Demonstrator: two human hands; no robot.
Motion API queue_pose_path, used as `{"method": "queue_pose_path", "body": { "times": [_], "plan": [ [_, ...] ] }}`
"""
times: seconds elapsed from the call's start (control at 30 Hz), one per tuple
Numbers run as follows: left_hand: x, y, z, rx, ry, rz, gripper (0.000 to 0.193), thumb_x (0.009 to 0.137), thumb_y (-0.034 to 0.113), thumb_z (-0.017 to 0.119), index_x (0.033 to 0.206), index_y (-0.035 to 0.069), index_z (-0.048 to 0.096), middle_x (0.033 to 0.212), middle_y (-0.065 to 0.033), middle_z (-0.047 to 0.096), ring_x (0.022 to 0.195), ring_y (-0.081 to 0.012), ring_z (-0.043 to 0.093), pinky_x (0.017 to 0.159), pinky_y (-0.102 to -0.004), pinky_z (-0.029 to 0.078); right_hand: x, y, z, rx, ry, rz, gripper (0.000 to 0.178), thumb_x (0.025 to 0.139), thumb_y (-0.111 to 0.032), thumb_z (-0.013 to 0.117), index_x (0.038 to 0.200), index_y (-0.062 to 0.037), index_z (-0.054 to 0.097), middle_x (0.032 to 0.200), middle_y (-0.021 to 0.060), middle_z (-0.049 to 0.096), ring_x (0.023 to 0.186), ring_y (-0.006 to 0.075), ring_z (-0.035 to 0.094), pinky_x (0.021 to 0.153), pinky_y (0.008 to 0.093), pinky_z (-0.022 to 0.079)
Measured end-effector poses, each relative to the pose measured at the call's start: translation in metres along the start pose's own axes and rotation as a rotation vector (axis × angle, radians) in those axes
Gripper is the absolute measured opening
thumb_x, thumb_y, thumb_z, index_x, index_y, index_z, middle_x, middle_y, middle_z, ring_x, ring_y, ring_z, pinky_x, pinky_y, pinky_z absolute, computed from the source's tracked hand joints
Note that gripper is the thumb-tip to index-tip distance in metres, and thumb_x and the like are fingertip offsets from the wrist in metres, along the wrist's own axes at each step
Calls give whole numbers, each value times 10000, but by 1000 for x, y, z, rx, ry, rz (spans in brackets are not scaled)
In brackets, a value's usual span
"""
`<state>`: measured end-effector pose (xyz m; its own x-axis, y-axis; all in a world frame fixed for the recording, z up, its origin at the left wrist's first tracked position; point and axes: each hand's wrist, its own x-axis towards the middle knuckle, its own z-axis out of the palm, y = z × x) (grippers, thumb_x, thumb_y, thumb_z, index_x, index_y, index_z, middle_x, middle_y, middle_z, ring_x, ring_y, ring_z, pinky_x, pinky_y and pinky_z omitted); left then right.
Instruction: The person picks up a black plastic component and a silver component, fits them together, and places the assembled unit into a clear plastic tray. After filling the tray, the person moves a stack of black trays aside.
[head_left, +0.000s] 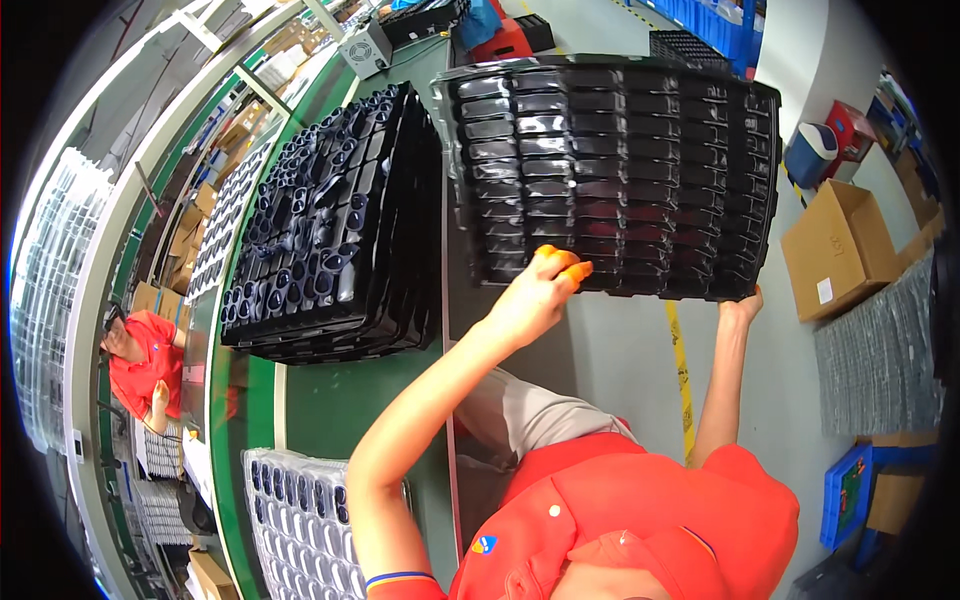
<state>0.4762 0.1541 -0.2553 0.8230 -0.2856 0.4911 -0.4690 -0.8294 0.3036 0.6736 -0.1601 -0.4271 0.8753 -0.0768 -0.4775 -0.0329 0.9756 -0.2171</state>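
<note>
A large black plastic tray (620, 180) with rows of shallow compartments is held up off the bench, tilted, its glossy ribbed face toward me. My left hand (548, 285), with orange covers on its fingertips, is closed at the tray's near edge, left of the middle. My right hand (741, 305) grips the near right corner; most of its fingers are hidden behind the tray. Left of it, a tall stack of black trays (390, 270) stands on the green bench (380, 390). Many small dark, ring-like parts (315, 275) lie scattered over the top tray.
A clear tray (300, 520) with dark oval parts in some pockets lies on the near bench. Across the bench, a person in a red shirt (145, 365) is at work. To the right stand a cardboard box (840, 250), stacked grey trays (880, 350) and a blue bin (846, 495).
</note>
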Motion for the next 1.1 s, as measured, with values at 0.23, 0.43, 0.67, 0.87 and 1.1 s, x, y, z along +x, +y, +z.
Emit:
{"method": "queue_pose_path", "body": {
  "times": [0.23, 0.43, 0.67, 0.87, 1.1],
  "plan": [
    [-7, 17, -83, 177, -244, 8, 403, 639, -51, 618, 1038, -1, 603, 1006, -128, 549, 936, -296, 517, 806, -347, 468, 69, -14, -66, 93, 49, -34, 437, 810, -189, 298, 1114, 22, 530, 1122, 164, 575, 1074, 315, 541, 923, 502, 442],
    [-35, 19, -116, 227, -568, -29, 406, 631, 28, 589, 1034, -23, 575, 1000, -146, 536, 952, -296, 513, 822, -334, 478, 109, 36, -80, -116, 340, -192, 377, 786, -172, 345, 997, 67, 544, 1055, 162, 589, 947, 311, 598, 828, 473, 508],
    [-97, 15, -120, 220, -541, -61, 506, 562, 38, 622, 1068, 33, 608, 1048, -114, 546, 894, -253, 561, 761, -333, 502, 146, 103, -86, -346, 550, -269, 349, 778, -155, 376, 939, 100, 553, 987, 150, 599, 843, 281, 621, 721, 439, 539],
    [-118, -6, -110, 261, -517, 66, 408, 619, 103, 631, 1026, 85, 635, 1022, -86, 573, 887, -205, 586, 749, -286, 501, 171, 156, -97, -404, 576, -228, 399, 785, -174, 372, 1007, 108, 546, 1031, 152, 590, 884, 281, 613, 736, 433, 532],
    [-135, -18, -89, 152, -367, 4, 294, 686, 83, 614, 979, 97, 644, 954, -84, 605, 833, -204, 604, 724, -270, 501, 231, 227, -139, -312, 405, -149, 441, 816, -214, 355, 1084, 97, 519, 1107, 157, 571, 969, 296, 593, 808, 429, 517]
  ]
}}
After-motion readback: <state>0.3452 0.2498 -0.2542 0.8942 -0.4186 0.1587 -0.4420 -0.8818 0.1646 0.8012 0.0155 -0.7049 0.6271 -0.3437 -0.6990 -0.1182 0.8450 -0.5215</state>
